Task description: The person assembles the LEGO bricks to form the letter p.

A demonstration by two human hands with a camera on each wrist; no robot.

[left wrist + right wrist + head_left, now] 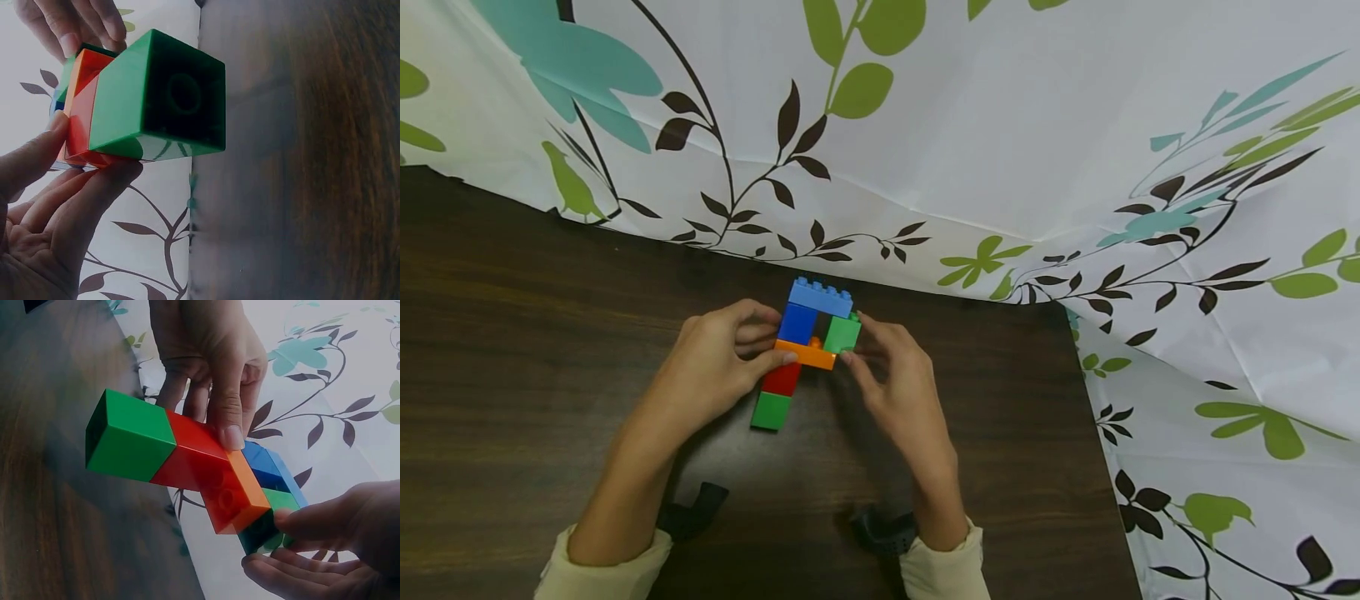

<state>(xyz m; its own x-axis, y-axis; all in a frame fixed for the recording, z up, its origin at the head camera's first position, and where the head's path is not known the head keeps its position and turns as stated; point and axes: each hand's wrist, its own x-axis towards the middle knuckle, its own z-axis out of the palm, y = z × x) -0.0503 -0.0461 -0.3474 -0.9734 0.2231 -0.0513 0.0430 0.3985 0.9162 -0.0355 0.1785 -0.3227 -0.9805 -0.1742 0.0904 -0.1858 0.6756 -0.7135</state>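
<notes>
A stack of toy building bricks is held up in front of me. From its near end it runs green brick (771, 411), red brick (782, 379), long orange brick (806, 355), dark blue brick (797, 323) and long light blue brick (821, 297). My left hand (715, 354) grips the stack, thumb on the orange brick and fingers behind it. A lighter green brick (842, 334) sits beside the dark blue one at the orange brick's right end, a gap between them. My right hand (898, 379) pinches this lighter brick between thumb and fingers. The first green brick's hollow underside shows in the left wrist view.
Beneath the hands is a dark wooden table (1030, 467). A white curtain (970, 175) with printed leaves and birds hangs along its back and right edges. Black wrist-worn pieces show beside the left forearm (696, 510) and the right forearm (883, 532).
</notes>
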